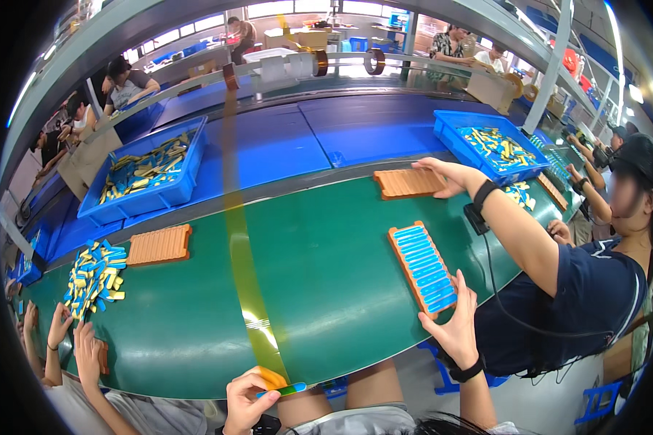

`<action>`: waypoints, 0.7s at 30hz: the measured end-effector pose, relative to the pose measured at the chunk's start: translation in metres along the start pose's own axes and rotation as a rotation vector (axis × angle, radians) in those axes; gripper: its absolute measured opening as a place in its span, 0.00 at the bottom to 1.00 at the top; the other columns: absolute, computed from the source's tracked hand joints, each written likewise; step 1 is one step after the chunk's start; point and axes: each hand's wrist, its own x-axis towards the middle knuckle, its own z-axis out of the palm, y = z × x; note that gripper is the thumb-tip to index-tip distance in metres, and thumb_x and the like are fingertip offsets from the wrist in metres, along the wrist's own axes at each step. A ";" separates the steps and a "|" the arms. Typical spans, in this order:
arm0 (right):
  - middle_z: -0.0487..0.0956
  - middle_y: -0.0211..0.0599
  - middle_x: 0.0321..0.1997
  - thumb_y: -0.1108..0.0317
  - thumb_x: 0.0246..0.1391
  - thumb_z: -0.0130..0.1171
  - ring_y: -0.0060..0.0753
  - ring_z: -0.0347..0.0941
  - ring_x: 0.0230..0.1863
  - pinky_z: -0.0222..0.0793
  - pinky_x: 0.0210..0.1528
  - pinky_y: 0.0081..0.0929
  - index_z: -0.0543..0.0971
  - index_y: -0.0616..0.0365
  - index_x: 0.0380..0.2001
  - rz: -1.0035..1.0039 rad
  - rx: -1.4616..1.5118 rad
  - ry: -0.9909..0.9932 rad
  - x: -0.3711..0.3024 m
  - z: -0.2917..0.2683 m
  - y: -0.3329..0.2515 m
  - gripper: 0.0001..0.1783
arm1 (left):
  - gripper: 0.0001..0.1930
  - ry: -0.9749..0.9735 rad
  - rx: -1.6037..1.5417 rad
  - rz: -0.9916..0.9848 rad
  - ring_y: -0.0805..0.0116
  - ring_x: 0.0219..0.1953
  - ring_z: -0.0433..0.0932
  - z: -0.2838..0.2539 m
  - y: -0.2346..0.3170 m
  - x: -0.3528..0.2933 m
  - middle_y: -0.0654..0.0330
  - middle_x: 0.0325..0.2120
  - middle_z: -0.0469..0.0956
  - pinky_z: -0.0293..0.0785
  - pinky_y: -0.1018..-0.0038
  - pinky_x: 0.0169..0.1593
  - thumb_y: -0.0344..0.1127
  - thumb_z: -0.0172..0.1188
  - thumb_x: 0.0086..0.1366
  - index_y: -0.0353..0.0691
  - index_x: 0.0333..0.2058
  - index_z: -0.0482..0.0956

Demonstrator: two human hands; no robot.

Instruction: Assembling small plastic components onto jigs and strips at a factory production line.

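Low at the front edge of the table, my left hand [248,400] is closed on a small blue strip [292,389], pinched between thumb and fingers. An orange-yellow piece shows at those fingertips; I cannot tell whether it is tape or a finger cover. A long amber tape [248,290] runs from above down to this hand. To the right, my right hand [453,322] grips the near end of an orange ribbed tray [400,255], thumb and fingers on either side of its corner. Blue strips [424,267] lie in a row across its grooves.
A co-worker's hand [450,177] touches another orange tray [399,184]. Blue bins [87,210] [442,127] hold blue and yellow pieces. At left are a loose pile [94,279], a tray [159,244] and another person's hands [87,355]. Tape rolls [320,63] hang on a rail above.
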 end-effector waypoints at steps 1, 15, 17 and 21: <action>0.61 0.50 0.50 0.66 0.28 0.66 0.46 0.53 0.50 0.49 0.53 0.38 0.50 0.71 0.54 0.000 0.003 -0.009 -0.002 -0.001 -0.004 0.50 | 0.09 0.049 -0.077 -0.020 0.63 0.30 0.74 -0.002 -0.002 -0.002 0.53 0.24 0.73 0.69 0.71 0.34 0.29 0.59 0.48 0.34 0.20 0.67; 0.61 0.53 0.47 0.61 0.32 0.66 0.48 0.58 0.46 0.54 0.46 0.42 0.55 0.72 0.50 -0.199 0.092 -0.175 -0.072 0.054 -0.155 0.44 | 0.12 0.216 -0.248 0.010 0.62 0.25 0.73 -0.023 0.006 -0.024 0.52 0.23 0.71 0.71 0.71 0.30 0.36 0.56 0.52 0.37 0.21 0.63; 0.62 0.52 0.47 0.64 0.36 0.64 0.46 0.60 0.45 0.55 0.46 0.41 0.57 0.71 0.49 -0.192 0.099 -0.193 -0.073 0.059 -0.166 0.39 | 0.11 0.235 -0.240 0.008 0.63 0.24 0.73 -0.028 0.007 -0.026 0.52 0.23 0.71 0.70 0.71 0.30 0.36 0.55 0.52 0.37 0.21 0.63; 0.64 0.48 0.48 0.65 0.41 0.59 0.46 0.62 0.46 0.59 0.47 0.32 0.66 0.64 0.43 -0.323 0.421 -0.260 -0.073 0.049 -0.157 0.26 | 0.09 0.277 -0.277 0.038 0.69 0.27 0.70 -0.019 0.010 -0.026 0.53 0.24 0.72 0.64 0.77 0.34 0.30 0.54 0.51 0.33 0.18 0.66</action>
